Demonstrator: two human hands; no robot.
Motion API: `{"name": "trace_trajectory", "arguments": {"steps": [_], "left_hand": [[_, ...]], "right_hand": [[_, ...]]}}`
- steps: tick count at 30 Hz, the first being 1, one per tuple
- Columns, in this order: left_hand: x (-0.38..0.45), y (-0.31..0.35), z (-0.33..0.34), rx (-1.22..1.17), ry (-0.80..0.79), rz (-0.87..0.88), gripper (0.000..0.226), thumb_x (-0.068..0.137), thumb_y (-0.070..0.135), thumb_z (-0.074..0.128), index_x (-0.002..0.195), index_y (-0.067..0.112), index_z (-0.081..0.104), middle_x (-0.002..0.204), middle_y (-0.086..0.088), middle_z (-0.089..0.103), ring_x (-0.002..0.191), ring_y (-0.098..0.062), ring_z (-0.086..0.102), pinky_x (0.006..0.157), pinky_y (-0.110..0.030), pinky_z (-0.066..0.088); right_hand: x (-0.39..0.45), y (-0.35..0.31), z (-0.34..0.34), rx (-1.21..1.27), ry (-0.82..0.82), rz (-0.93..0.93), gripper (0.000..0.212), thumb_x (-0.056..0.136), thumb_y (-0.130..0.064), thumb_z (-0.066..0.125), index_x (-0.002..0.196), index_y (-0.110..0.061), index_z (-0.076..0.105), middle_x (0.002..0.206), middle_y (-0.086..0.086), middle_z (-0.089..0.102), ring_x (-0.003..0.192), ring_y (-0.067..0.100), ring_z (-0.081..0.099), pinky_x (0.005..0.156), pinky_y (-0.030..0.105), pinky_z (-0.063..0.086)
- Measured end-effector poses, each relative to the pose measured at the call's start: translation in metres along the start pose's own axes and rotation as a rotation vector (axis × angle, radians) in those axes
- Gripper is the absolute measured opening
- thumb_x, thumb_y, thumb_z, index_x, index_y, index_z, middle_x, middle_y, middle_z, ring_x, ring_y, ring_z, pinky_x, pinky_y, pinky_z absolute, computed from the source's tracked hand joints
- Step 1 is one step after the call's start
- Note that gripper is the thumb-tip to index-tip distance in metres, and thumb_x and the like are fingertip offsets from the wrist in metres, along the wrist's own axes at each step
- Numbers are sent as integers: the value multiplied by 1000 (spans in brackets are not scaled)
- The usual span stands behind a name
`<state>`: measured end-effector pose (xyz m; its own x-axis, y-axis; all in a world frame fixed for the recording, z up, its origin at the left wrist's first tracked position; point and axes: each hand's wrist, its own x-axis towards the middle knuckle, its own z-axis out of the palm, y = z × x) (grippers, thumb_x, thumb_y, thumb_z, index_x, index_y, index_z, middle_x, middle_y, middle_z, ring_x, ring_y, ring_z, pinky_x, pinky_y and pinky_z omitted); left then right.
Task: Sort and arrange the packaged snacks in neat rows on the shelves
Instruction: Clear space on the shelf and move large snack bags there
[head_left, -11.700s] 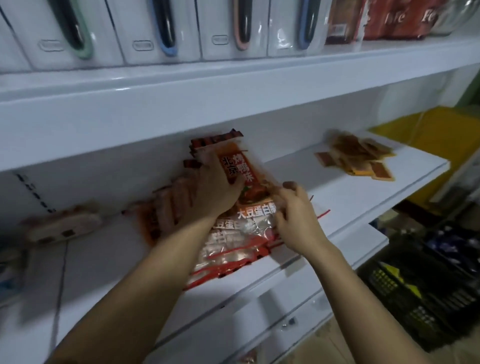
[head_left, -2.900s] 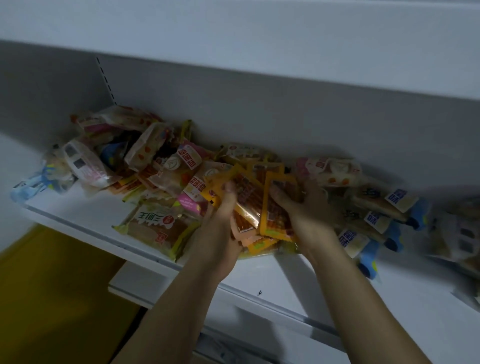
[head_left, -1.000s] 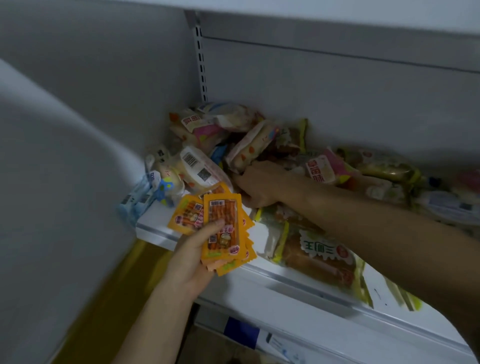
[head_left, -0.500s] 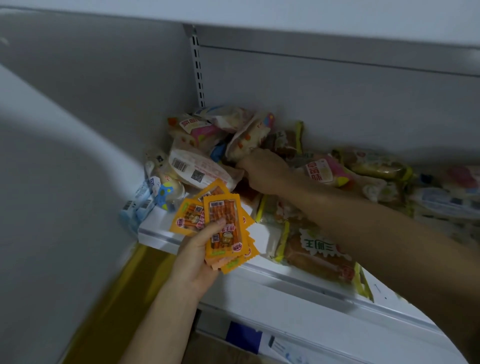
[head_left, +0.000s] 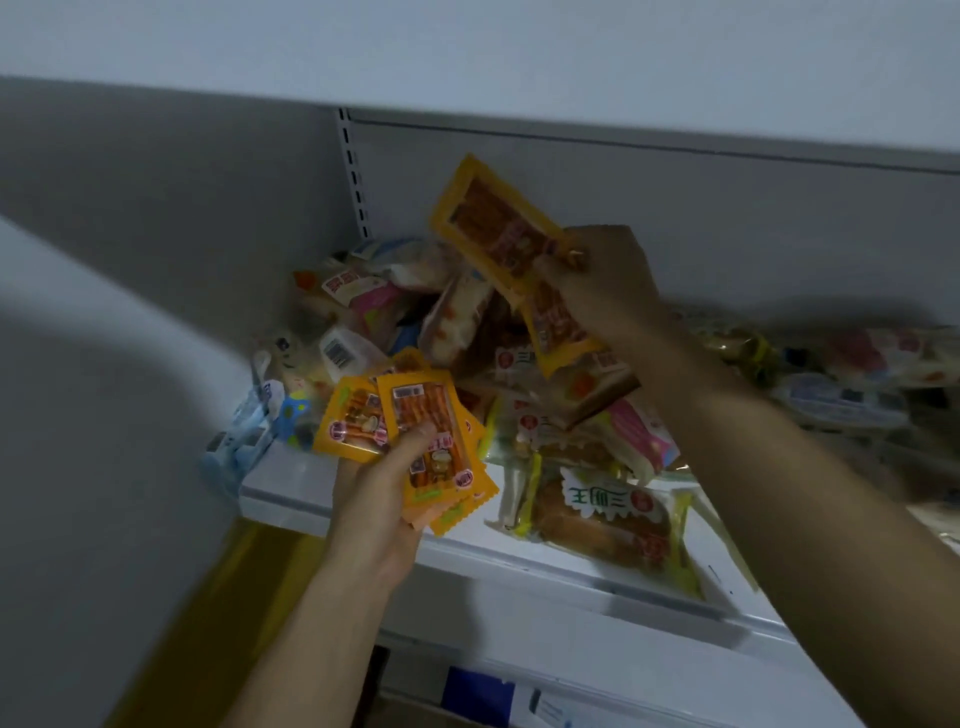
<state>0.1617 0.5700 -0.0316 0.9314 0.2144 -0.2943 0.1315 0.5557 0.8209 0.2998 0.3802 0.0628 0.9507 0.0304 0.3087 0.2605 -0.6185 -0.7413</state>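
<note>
Left hand (head_left: 382, 512) gripped fanned stack of small orange flat snack packets (head_left: 415, 441), thumb pressed on top one, just in front of white shelf edge (head_left: 291, 493). Behind, mixed pile of wrapped snacks (head_left: 524, 384) lay on shelf. Right hand (head_left: 605, 283), raised above pile, pinched two more orange packets (head_left: 498, 234). Bread bun in clear yellow-edged wrapper (head_left: 602, 519) lay near front edge.

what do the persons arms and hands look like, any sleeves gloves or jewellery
Both forearms are bare right up to the bottom edge of the picture, so no sleeve shows. The left hand and right hand wear no gloves. No watch, bracelet or ring can be seen on either wrist or on the fingers that show, though the light is dim and the right hand is a little blurred.
</note>
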Motion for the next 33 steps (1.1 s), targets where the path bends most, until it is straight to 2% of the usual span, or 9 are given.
{"name": "trace_trajectory", "arguments": {"steps": [4, 11, 13, 15, 19, 23, 26, 29, 33], "left_hand": [[8, 13, 28, -75, -72, 81, 42, 90, 8, 67, 124, 33, 66, 115, 4, 77, 102, -20, 75, 71, -42, 62], [-6, 5, 75, -95, -200, 51, 60, 84, 30, 67, 142, 26, 56, 132, -3, 70, 119, -26, 69, 83, -44, 63], [-13, -3, 85, -77, -230, 31, 65, 80, 32, 69, 144, 23, 55, 132, -5, 70, 117, -25, 70, 84, -43, 63], [-17, -13, 97, -9, -271, 4, 66, 76, 29, 74, 140, 23, 58, 128, -3, 72, 113, -24, 72, 83, -43, 63], [-30, -39, 124, 97, -314, -77, 49, 71, 17, 78, 120, 16, 71, 114, -10, 77, 104, -31, 74, 80, -45, 62], [-51, -69, 158, 74, -331, -115, 57, 69, 17, 78, 125, 13, 69, 111, -11, 77, 99, -31, 76, 71, -43, 64], [-68, -88, 184, 95, -357, -139, 59, 67, 18, 80, 125, 15, 69, 112, -10, 78, 99, -31, 76, 74, -48, 64], [-93, -117, 216, 136, -417, -176, 43, 78, 11, 78, 121, 13, 70, 111, -12, 77, 100, -33, 75, 82, -55, 62], [-146, -172, 266, 212, -531, -245, 40, 86, 6, 76, 125, 12, 68, 110, -12, 78, 99, -34, 76, 80, -60, 61]], "right_hand": [[-26, -3, -27, 435, -173, 257, 11, 90, -30, 76, 89, -20, 80, 91, 7, 79, 85, 24, 76, 90, 45, 59], [-95, 18, -35, 346, -275, 291, 21, 90, -40, 72, 94, -21, 80, 91, -3, 79, 89, 17, 75, 92, 40, 56], [-112, 24, -43, 292, -276, 314, 18, 93, -40, 70, 97, -25, 79, 89, -9, 78, 83, 8, 73, 82, 28, 57], [-128, 30, -54, 265, -237, 329, 14, 95, -38, 69, 99, -27, 76, 89, -10, 77, 80, 5, 73, 77, 27, 58], [-157, 43, -93, 276, -169, 248, 14, 96, -25, 71, 108, -21, 75, 101, -6, 78, 88, 9, 74, 82, 30, 59], [-192, 63, -143, 303, -72, 258, 23, 92, -16, 74, 112, -26, 71, 99, -10, 78, 90, 6, 74, 80, 22, 58], [-219, 89, -184, 396, 172, 305, 29, 95, -6, 66, 114, -29, 69, 93, -12, 76, 81, 10, 72, 70, 24, 57], [-242, 113, -226, 625, 234, 320, 44, 79, 2, 59, 117, -19, 64, 80, 0, 68, 68, 15, 64, 57, 25, 53], [-277, 149, -279, 598, 347, 248, 51, 82, 8, 70, 126, -16, 56, 99, 10, 71, 87, 25, 70, 74, 41, 60]]}}
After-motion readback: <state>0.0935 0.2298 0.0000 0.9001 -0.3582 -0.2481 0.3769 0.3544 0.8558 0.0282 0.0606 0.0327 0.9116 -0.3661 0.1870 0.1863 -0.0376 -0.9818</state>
